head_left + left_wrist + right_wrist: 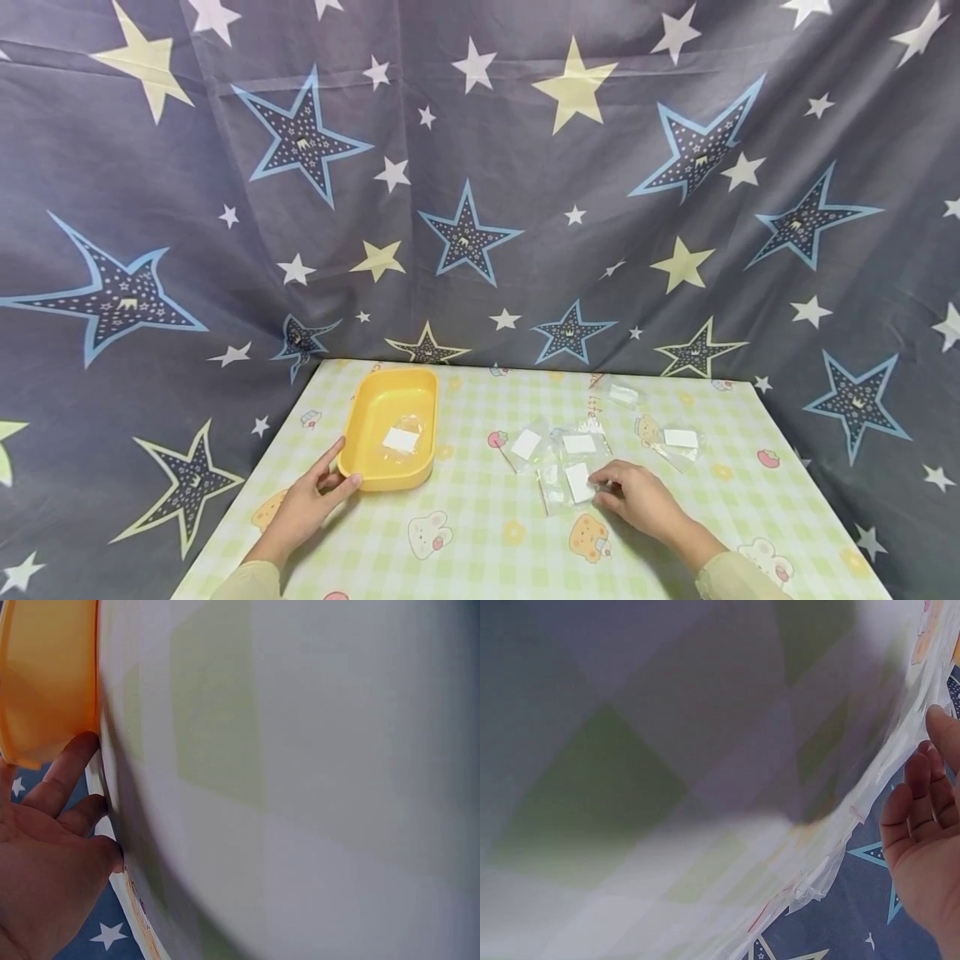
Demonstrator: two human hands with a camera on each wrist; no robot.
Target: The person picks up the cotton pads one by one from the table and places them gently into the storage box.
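A yellow tray stands on the left of the checked table and holds one clear packet with a white card in it. My left hand lies flat beside the tray's near left corner, thumb and forefinger touching its rim; the left wrist view shows the straight fingers against the tray. My right hand rests on the table with relaxed fingers, its tips touching a clear packet. In the right wrist view the hand is loosely spread over the blurred cloth.
More clear packets with white cards lie right of the tray: one, another, a third, and one further back. A star-patterned cloth hangs behind and around the table.
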